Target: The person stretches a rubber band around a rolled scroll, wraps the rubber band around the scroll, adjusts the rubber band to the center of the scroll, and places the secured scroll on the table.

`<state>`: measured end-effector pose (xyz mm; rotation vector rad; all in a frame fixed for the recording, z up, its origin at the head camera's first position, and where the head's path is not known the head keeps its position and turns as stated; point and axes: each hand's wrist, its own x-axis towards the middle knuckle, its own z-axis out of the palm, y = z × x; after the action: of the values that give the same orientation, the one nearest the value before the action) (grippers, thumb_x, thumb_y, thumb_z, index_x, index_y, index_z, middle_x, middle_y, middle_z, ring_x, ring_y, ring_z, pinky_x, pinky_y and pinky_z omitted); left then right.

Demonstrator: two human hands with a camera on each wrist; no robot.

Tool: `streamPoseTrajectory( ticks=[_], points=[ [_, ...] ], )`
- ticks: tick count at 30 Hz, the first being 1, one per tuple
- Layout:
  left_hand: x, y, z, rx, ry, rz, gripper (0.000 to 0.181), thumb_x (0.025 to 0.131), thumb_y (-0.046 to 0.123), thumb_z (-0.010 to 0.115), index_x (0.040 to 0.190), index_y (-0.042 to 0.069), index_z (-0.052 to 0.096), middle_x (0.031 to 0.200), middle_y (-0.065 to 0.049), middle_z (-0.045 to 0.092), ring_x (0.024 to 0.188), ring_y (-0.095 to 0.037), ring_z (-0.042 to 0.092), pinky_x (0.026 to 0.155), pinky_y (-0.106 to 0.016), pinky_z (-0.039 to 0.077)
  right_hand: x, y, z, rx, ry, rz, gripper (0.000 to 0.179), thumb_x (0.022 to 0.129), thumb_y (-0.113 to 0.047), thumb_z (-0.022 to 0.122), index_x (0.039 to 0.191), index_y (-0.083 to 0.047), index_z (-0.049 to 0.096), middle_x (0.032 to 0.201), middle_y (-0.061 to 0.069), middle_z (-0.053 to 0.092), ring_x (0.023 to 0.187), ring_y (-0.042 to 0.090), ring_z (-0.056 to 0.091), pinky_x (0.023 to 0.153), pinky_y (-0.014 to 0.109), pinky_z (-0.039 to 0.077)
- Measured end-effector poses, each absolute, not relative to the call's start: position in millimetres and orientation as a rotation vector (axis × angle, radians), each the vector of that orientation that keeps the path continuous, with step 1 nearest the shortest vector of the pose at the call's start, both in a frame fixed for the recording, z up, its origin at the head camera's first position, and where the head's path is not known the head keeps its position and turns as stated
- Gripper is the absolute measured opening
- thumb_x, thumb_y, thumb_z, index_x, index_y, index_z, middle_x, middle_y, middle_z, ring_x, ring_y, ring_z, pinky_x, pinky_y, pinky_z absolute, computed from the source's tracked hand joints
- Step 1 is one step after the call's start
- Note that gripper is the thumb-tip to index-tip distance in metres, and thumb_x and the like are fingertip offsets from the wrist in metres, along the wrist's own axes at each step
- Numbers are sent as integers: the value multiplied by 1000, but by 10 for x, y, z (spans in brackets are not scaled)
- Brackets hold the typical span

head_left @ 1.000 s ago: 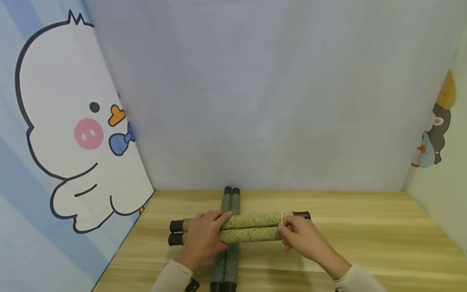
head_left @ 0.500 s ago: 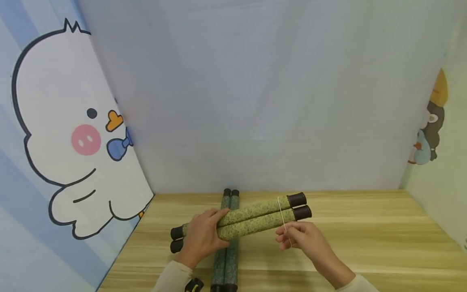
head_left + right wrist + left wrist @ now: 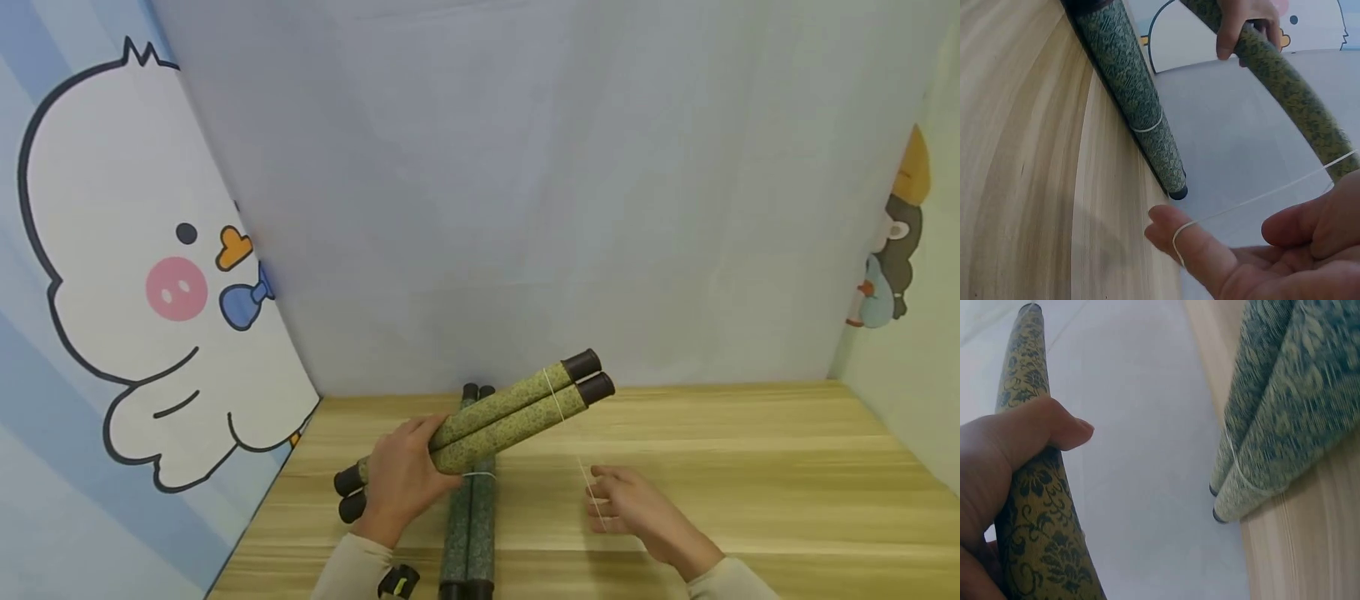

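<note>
My left hand [image 3: 401,479] grips a yellow-green patterned scroll [image 3: 510,433], rolled into two parallel rolls with dark end caps. It tilts up to the right above the table. A thin white cord [image 3: 553,392] circles its right end. In the right wrist view the cord [image 3: 1260,197] runs from the scroll to my right hand [image 3: 1260,262], bending over a finger. My right hand [image 3: 637,508] has its fingers stretched out, apart from the scroll. Below lies a dark green double-rolled scroll [image 3: 468,533] with its own white band [image 3: 480,474], partly hidden by the yellow-green one.
The wooden table [image 3: 750,467] meets a pale grey cloth backdrop [image 3: 600,208]. At left hangs a panel with a cartoon duck [image 3: 112,233]. At right is another panel with a cartoon figure [image 3: 892,242].
The yellow-green scroll's right end has risen and swung away from my right hand. My right hand went from pinching the cord at the scroll to spread fingers with the cord across them.
</note>
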<state>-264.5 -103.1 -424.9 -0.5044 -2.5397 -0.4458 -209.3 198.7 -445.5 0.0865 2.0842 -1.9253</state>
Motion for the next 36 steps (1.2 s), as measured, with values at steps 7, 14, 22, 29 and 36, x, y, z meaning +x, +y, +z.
streamPoseTrajectory(
  ticks=[7, 14, 22, 29, 36],
  points=[
    [-2624, -983, -4255, -368, -2576, -540, 80, 59, 31, 99, 130, 11, 68, 110, -10, 71, 88, -28, 70, 75, -51, 56, -2122, 1833, -4442, 79, 2198, -1915, 70, 109, -22, 33, 154, 15, -7, 158, 40, -2, 143, 60, 11, 112, 69, 22],
    [-2639, -889, -4324, -255, -2734, -732, 76, 67, 33, 94, 134, 13, 65, 109, -10, 71, 85, -27, 68, 68, -47, 55, -2096, 1687, -4441, -116, 2981, -1700, 73, 110, -18, 40, 159, 1, -11, 163, 24, -18, 150, 45, -11, 117, 64, 4],
    [-2614, -789, -4337, -347, -2831, -827, 77, 71, 31, 91, 138, 7, 62, 117, -14, 69, 93, -31, 68, 73, -48, 56, -2207, 1730, -4588, -752, 3754, -1347, 48, 113, -19, 27, 158, -4, 33, 164, 28, 13, 152, 44, 7, 121, 56, 7],
    [-2571, -737, -4344, -458, -2832, -775, 78, 69, 25, 92, 137, 5, 62, 112, -13, 69, 89, -28, 68, 70, -45, 56, -2400, 1871, -4494, -1158, 3907, -1341, 44, 112, -12, 30, 130, -2, 69, 148, 29, 46, 142, 46, 36, 118, 39, 27],
    [-2554, -715, -4364, -472, -2855, -770, 80, 69, 27, 93, 139, 7, 61, 111, -11, 69, 89, -27, 67, 71, -44, 55, -2481, 1907, -4442, -1379, 3917, -1331, 39, 111, -10, 38, 117, 2, 75, 139, 29, 56, 133, 49, 47, 114, 37, 35]
  ],
)
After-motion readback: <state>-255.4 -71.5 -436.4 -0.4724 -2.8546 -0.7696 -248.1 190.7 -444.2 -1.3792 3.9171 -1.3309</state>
